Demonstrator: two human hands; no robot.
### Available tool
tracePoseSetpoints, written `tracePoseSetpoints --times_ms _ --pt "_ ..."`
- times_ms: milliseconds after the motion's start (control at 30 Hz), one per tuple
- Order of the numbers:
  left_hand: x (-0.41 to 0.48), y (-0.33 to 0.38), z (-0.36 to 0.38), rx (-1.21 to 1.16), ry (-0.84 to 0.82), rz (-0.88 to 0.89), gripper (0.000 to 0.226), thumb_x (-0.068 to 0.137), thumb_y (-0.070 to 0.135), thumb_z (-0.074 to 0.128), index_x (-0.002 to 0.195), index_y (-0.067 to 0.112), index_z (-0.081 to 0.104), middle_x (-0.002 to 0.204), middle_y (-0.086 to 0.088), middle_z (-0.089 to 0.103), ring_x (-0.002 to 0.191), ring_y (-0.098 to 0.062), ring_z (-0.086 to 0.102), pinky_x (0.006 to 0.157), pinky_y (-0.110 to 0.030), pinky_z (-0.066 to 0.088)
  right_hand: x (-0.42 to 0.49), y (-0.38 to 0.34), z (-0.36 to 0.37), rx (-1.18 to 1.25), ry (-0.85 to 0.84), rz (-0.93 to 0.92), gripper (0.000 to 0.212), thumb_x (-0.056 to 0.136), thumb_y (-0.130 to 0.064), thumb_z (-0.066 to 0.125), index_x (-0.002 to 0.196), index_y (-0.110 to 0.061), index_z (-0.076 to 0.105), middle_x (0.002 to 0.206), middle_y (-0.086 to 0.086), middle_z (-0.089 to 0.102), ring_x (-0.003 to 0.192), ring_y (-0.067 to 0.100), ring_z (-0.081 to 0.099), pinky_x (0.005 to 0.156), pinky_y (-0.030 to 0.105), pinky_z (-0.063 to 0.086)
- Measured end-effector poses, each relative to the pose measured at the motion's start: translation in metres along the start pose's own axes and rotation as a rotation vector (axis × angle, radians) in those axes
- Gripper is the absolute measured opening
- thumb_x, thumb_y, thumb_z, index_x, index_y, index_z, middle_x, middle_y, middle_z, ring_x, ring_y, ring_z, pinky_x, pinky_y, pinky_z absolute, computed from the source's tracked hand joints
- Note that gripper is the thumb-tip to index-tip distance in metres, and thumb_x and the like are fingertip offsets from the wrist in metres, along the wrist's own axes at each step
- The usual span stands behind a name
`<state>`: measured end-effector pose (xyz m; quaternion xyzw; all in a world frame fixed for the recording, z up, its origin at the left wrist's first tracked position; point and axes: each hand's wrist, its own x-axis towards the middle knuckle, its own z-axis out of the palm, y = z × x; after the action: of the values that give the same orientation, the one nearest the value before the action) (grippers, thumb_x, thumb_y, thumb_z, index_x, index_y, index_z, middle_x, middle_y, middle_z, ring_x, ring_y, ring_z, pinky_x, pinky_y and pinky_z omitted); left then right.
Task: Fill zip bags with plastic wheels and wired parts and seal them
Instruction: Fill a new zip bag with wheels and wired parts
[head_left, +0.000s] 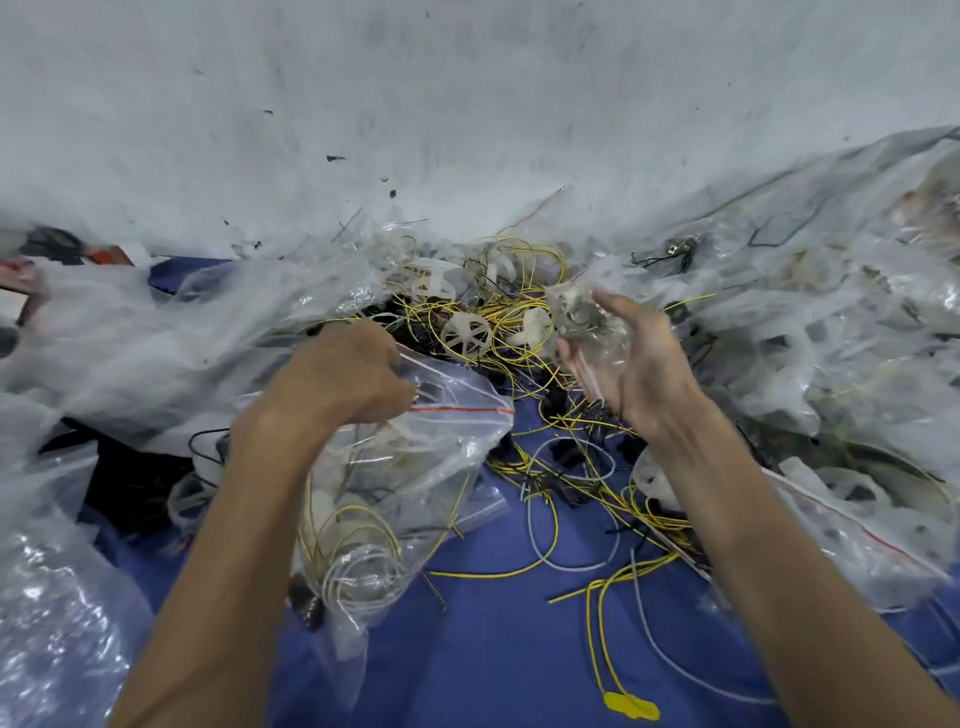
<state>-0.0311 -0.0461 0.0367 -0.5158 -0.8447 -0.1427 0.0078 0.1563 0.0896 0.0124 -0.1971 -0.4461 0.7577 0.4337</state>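
Here L hand (343, 376) fingers clamp zip bag (431, 467) at mouth, R hand (641, 371) fingers curl round small clear bag (584, 319)

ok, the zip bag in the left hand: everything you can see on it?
The zip bag is clear plastic with a red line along its zip strip. Its mouth looks parted; the left hand grips that top edge. The body sags toward the camera onto the blue surface. Inside: coiled yellow and white wires and a dark part near the bottom. The right hand, holding a smaller bag, does not touch it.
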Motion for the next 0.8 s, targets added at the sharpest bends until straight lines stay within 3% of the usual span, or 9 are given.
tracePoseSetpoints --times_ms 67,133,233,300,400,533,667,733,800 --pt "-0.003 -0.011 -0.012 -0.001 -0.037 0.024 0.027 0.080 0.029 0.063 0.106 0.031 0.069 0.115 -0.006 0.064 0.090 -0.020 0.051 0.074 -0.021 0.034 0.002 -0.006 -0.001 -0.019 0.062 -0.059 0.007 0.090 -0.010 0.049 0.093 -0.006 0.054 0.078 0.006 0.062 0.066 0.018 0.055 0.058 0.026 0.046" --pt "-0.006 -0.026 -0.020 0.102 -0.120 0.040 0.033 0.081 0.020 0.062 0.108 0.037 0.068 0.121 -0.002 0.062 0.095 -0.019 0.052 0.072 -0.017 0.030 0.003 -0.013 -0.002 -0.127 0.111 -0.201 0.016 0.086 0.003 0.051 0.098 -0.007 0.047 0.072 0.002 0.067 0.070 0.020 0.063 0.054 0.029 0.052" --pt "-0.006 -0.044 -0.028 0.046 -0.205 0.064 0.035 0.079 0.006 0.065 0.104 0.031 0.071 0.099 0.005 0.070 0.089 -0.011 0.061 0.074 -0.020 0.038 -0.001 -0.020 -0.003 -0.490 0.129 -0.472 0.027 0.081 0.007 0.059 0.072 -0.013 0.043 0.092 0.011 0.059 0.092 0.028 0.060 0.078 0.042 0.052" --pt "-0.003 -0.045 -0.027 -0.083 -0.152 0.129 0.037 0.082 -0.003 0.060 0.099 0.028 0.073 0.089 0.015 0.070 0.083 -0.002 0.062 0.075 -0.020 0.045 -0.005 -0.023 -0.002 -0.556 0.081 -0.537 0.032 0.080 0.000 0.065 0.067 -0.014 0.040 0.095 0.012 0.057 0.095 0.024 0.059 0.085 0.043 0.049" --pt "-0.004 -0.034 -0.024 -0.180 0.003 0.280 0.042 0.082 -0.008 0.061 0.080 0.034 0.071 0.079 0.020 0.063 0.079 -0.002 0.060 0.070 -0.021 0.043 -0.012 -0.026 0.004 -0.618 -0.037 -0.499 0.025 0.084 -0.019 0.067 0.072 -0.015 0.045 0.084 0.016 0.060 0.080 0.025 0.062 0.073 0.037 0.049" --pt "-0.004 -0.005 -0.009 -0.442 0.008 0.421 0.037 0.080 -0.011 0.058 0.070 0.021 0.072 0.076 0.002 0.065 0.069 0.007 0.057 0.064 -0.006 0.038 -0.024 -0.027 0.021 -0.700 -0.133 -0.414 0.022 0.083 -0.041 0.061 0.081 -0.023 0.049 0.077 -0.014 0.068 0.073 0.012 0.059 0.070 0.037 0.049" --pt "-0.005 0.030 0.009 -0.836 -0.380 0.202 0.052 0.091 0.004 0.050 0.045 0.022 0.067 0.055 0.010 0.065 0.063 -0.003 0.058 0.074 -0.022 0.045 -0.031 -0.020 0.039 -0.686 -0.279 -0.325 0.031 0.077 -0.027 0.068 0.102 -0.026 0.048 0.102 -0.005 0.066 0.090 0.017 0.061 0.079 0.037 0.050" --pt "-0.008 0.038 0.008 -1.099 -0.363 0.248 0.026 0.083 0.029 0.057 0.064 0.020 0.073 0.074 0.003 0.071 0.066 -0.005 0.061 0.067 -0.020 0.046 -0.033 -0.017 0.043 -0.758 -0.334 -0.312 0.051 0.078 -0.012 0.072 0.117 -0.025 0.042 0.114 -0.001 0.058 0.105 0.014 0.059 0.089 0.036 0.051" --pt "-0.013 0.034 0.008 -1.153 -0.322 0.378 0.027 0.075 0.050 0.062 0.085 0.028 0.074 0.095 0.003 0.072 0.079 -0.004 0.067 0.073 -0.017 0.051 -0.035 -0.014 0.044 -0.783 -0.374 -0.269 0.070 0.072 -0.003 0.075 0.127 -0.024 0.037 0.115 -0.005 0.053 0.109 0.007 0.056 0.092 0.029 0.051"
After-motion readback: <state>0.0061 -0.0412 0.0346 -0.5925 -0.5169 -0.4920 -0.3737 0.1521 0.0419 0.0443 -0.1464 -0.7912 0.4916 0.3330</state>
